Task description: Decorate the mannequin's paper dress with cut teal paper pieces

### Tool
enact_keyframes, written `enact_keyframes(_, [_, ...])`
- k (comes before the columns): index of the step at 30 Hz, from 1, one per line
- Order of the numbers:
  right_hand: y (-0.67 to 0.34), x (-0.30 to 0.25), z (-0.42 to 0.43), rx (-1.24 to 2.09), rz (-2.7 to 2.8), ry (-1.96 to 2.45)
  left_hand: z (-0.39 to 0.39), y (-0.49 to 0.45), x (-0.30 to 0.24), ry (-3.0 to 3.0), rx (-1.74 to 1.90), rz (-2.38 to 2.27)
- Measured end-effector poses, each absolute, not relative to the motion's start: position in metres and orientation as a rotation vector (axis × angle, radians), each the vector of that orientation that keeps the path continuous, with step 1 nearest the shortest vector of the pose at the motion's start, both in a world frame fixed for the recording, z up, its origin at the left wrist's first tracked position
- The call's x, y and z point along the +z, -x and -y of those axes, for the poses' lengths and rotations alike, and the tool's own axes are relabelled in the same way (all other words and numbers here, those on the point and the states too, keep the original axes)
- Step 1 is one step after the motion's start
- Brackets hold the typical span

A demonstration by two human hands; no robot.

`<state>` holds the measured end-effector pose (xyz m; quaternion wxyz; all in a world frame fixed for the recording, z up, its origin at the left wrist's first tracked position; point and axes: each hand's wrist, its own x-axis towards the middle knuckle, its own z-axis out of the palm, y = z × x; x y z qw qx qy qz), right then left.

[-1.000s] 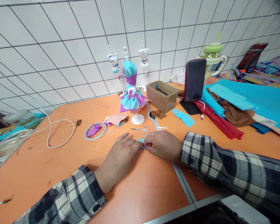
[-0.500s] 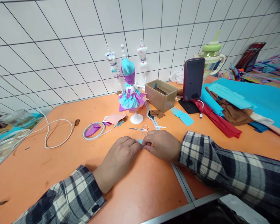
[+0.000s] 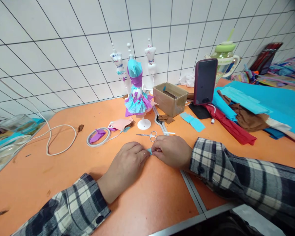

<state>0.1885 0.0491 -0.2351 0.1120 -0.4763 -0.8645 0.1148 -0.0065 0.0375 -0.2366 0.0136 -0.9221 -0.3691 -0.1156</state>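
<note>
Head view: left hand (image 3: 127, 162), right hand (image 3: 173, 151) pinch blue scrap (image 3: 149, 151); box (image 3: 168, 105) contents unclear.

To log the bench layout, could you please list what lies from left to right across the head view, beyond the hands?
glass jar → white cable loop → tape ring → dressed mannequin → cardboard box → phone
</note>
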Motion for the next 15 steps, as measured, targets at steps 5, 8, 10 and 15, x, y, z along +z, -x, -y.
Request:
enact_keyframes(5, [-0.1885, -0.2359, -0.0494, 0.314, 2.510, 1.389, -0.0370, 0.0076, -0.2387, 2.865, -0.387, 1.141])
enact_keyframes(8, [-0.1891, -0.2373, -0.0499, 0.330, 2.509, 1.375, -0.0367, 0.0068, -0.2374, 2.873, -0.349, 1.147])
enact_keyframes(10, [-0.1895, -0.2383, -0.0502, 0.329, 2.510, 1.371, -0.0367, 0.0064, -0.2365, 2.872, -0.356, 1.147])
enact_keyframes(15, [-0.1907, -0.2399, -0.0504, 0.278, 2.534, 1.349, -0.0373, 0.0063, -0.2347, 2.892, -0.395, 1.088])
